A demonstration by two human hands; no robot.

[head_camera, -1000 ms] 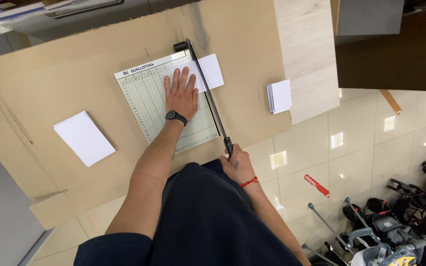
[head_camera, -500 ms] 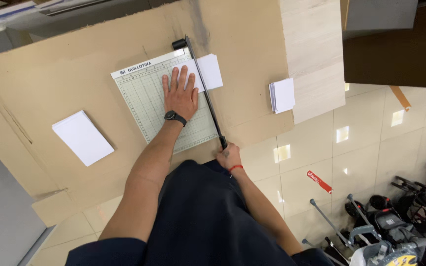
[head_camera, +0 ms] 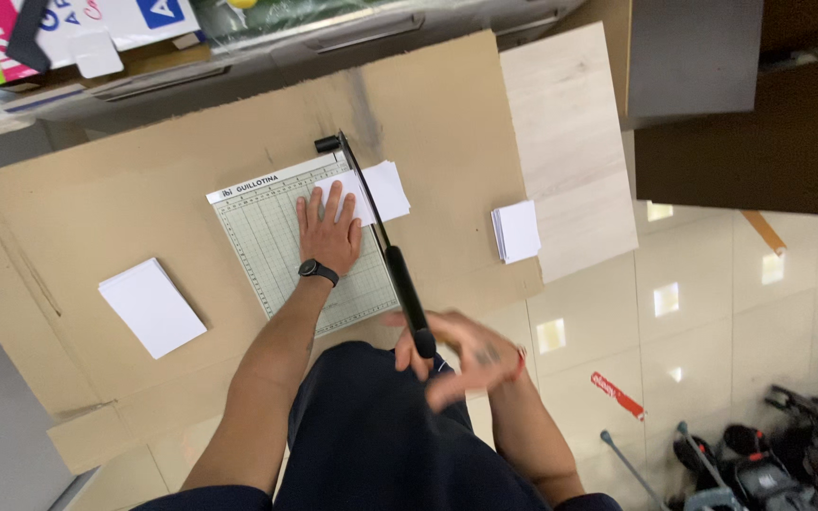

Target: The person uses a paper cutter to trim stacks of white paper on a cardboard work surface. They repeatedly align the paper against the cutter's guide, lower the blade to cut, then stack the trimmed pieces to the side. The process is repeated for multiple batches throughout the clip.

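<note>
A pale green grid paper cutter [head_camera: 272,251] lies on a cardboard sheet [head_camera: 125,189]. Its black blade arm [head_camera: 400,279] runs down the right side toward me. My left hand [head_camera: 328,232], with a black watch on the wrist, presses flat on a white sheet [head_camera: 385,189] that sticks out to the right under the blade. My right hand [head_camera: 471,364] is blurred at the near end of the blade handle. Its fingers are spread and not wrapped around the handle.
One stack of white cards [head_camera: 151,308] lies at the left of the cardboard, another stack [head_camera: 516,230] at the right edge. A light wooden board [head_camera: 560,123] lies to the right. Tools [head_camera: 769,454] lie on the tiled floor at the bottom right.
My right hand was closed on the end of the blade handle; now its fingers are spread and it is in motion. My left hand stays flat on the sheet.
</note>
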